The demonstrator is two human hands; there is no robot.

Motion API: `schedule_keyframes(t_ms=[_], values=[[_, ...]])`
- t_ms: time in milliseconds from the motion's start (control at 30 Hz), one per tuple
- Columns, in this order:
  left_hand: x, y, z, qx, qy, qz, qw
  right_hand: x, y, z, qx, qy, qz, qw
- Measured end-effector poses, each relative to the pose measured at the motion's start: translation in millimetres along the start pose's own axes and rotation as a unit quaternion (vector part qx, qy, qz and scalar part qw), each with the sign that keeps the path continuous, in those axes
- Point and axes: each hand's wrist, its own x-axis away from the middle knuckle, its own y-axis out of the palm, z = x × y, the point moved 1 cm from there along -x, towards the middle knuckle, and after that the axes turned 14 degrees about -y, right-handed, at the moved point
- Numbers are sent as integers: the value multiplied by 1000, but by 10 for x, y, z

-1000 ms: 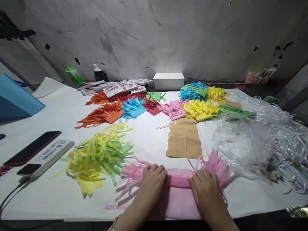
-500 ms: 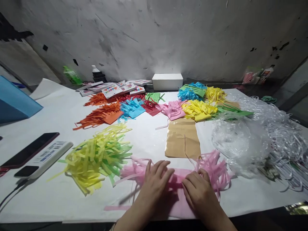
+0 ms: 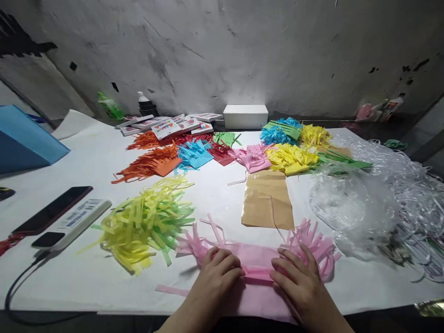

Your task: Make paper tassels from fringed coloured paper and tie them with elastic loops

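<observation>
Pink fringed tissue paper lies at the table's near edge, with cut strips fanning out at both ends and a folded band across its middle. My left hand grips the left part of this band with its fingers curled over it. At the band's right end my right hand presses and holds the paper, its fingers bent and slightly apart. Both thumbs are mostly hidden. Just beyond the paper is a flat brown sheet with a thin pink strip on it. Yellow and green fringed tissue sits to the left.
Several coloured fringed tissue bundles line the back, near a white box and flat printed boxes. Clear plastic wrap and white strips heap up at right. A phone and a cabled white device lie left.
The left hand has lowered, its raised fingers now curled on the pink paper. The right hand's fingers have spread a little. The folded band shows more plainly, and the view has shifted slightly.
</observation>
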Motion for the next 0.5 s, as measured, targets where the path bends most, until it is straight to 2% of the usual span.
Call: schedule_keyframes(t_ms=[67, 167, 267, 333, 400, 500], values=[[-7, -2, 44, -10, -57, -3, 998, 8, -14, -17, 10, 32, -14, 999], [-86, -4, 126, -70, -144, -44, 986, -6, 21, -44, 40, 85, -38, 995], [-162, 8, 149, -112, -193, -66, 973, -25, 90, -67, 77, 118, -38, 989], [-178, 25, 125, -107, -164, -59, 979, -42, 142, -93, 85, 118, -16, 989], [-170, 39, 81, -94, -97, -55, 989, -64, 196, -125, 71, 89, -4, 994], [-156, 36, 19, -92, -24, -60, 994, -102, 255, -159, 51, 45, -19, 998]])
